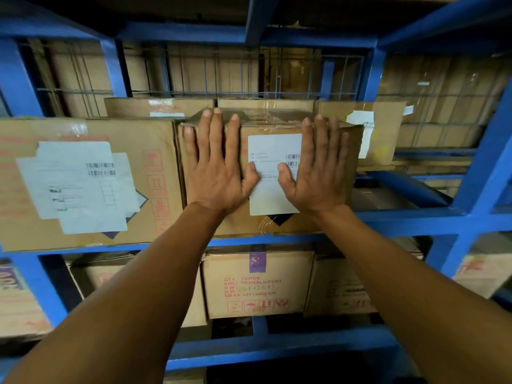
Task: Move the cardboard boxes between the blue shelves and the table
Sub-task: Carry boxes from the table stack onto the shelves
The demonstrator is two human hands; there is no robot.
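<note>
From the head camera, the left hand [214, 164] and right hand [318, 167] lie flat, fingers spread, gripping nothing, pressed against the front of a cardboard box [273, 225] on the blue shelf [415, 217]. A white label [273, 151] sits between the thumbs. A bigger box [83, 184] stands just left of the left hand.

The left hand [216, 164] and right hand [318, 167] hide part of the box's white label [273, 151], whose print is blurred.
</note>
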